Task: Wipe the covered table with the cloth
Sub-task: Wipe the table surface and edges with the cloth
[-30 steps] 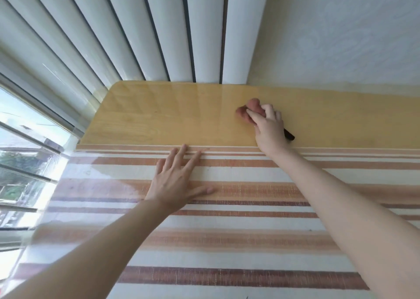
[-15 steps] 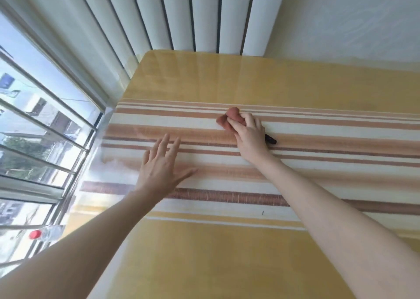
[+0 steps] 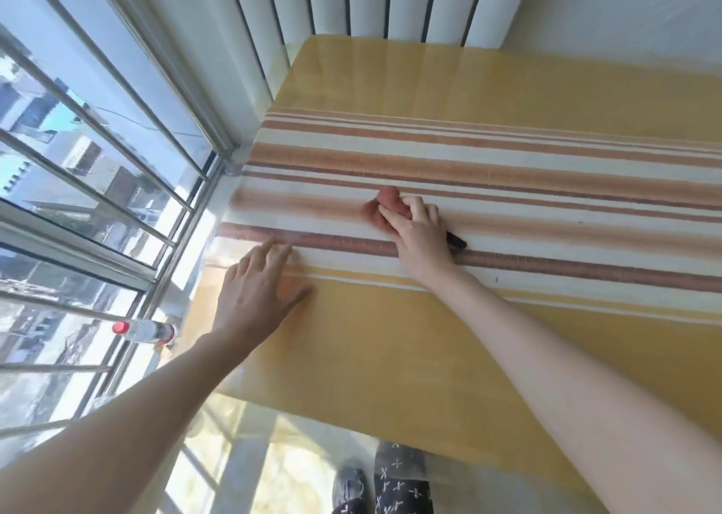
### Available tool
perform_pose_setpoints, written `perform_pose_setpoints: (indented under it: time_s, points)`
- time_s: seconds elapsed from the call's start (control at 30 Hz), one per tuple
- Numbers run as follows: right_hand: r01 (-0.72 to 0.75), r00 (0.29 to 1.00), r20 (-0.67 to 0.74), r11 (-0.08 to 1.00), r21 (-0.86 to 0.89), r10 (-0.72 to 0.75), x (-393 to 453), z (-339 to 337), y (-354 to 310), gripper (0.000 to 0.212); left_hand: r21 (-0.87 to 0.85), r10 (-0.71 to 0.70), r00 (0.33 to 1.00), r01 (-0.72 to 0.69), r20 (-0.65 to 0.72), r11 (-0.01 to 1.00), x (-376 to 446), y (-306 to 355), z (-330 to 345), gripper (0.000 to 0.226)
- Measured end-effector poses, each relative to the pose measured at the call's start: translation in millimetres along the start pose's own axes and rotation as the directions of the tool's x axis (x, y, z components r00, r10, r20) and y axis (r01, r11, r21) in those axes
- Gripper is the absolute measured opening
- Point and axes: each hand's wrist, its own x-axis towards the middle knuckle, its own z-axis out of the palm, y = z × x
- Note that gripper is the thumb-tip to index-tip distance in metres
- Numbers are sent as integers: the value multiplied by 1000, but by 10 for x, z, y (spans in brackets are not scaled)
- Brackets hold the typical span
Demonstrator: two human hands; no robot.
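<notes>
A table (image 3: 390,337) with a yellow wood-look top carries a striped runner (image 3: 508,154) under a glossy clear cover. My right hand (image 3: 420,232) presses a bunched reddish-pink cloth (image 3: 385,204) onto the striped band near the table's middle; the cloth sticks out past my fingertips. A small black object (image 3: 457,240) shows at the right side of that hand. My left hand (image 3: 260,286) lies flat with fingers spread near the table's left edge, holding nothing.
A barred window (image 3: 97,161) runs along the left, with a red-capped plastic bottle (image 3: 146,330) lying on its sill. White vertical blinds (image 3: 371,1) hang behind the table, and a pale wall is at the right. My patterned trousers (image 3: 402,478) and a grey shoe (image 3: 349,486) show below the near edge.
My right hand has drawn the cloth back from the far yellow strip onto the striped band. My left hand has slid toward the near left edge. The view has tilted down.
</notes>
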Motion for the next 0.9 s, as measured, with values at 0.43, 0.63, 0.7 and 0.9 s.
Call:
perform_pose_setpoints:
  time_s: [0.43,0.63,0.7,0.9]
  points:
    - [329,941,69,944,39,-331,-1507,280,-594,45,-16,-4,977,8,214,1000,-542,-116,164,85]
    - [178,977,128,981,-74,-168,-1265,-19,-334,73,12,-4,971,2,241,1000,-522,-125,209,82]
    - [47,991,127,995,-86,-36,-1165,-57,-226,73,21,-5,969,0,247,1000,-523,-120,216,81]
    - [-313,948,-77,949,-43,309,-1138,20,-390,66,-59,-15,978,28,207,998,-661,0,226,65]
